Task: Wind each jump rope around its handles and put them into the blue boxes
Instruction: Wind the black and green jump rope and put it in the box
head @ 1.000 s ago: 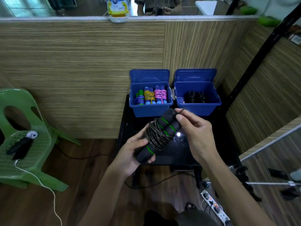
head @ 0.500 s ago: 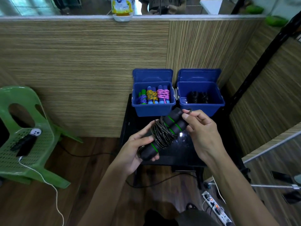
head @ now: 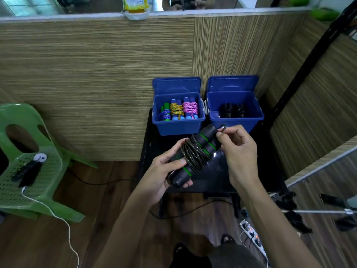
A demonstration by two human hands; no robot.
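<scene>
A black jump rope (head: 195, 157) with green-ringed foam handles has its cord wound round the pair of handles. My left hand (head: 164, 173) grips the lower handle ends. My right hand (head: 237, 149) pinches the loose rope end, a small loop, by the upper handle tips. Behind them on the black table (head: 251, 171) stand two open blue boxes. The left box (head: 177, 124) holds three wound coloured ropes. The right box (head: 235, 120) holds wound black ropes.
A green plastic chair (head: 29, 171) at the left carries a dark device and a white cable. A wood-panel wall runs behind the boxes. A power strip (head: 253, 236) and cables lie on the floor at the lower right, beside tripod legs.
The bundle stays between both hands. My right hand's pinch on the rope's end loop has shifted slightly at the handle tips. The view has moved a little.
</scene>
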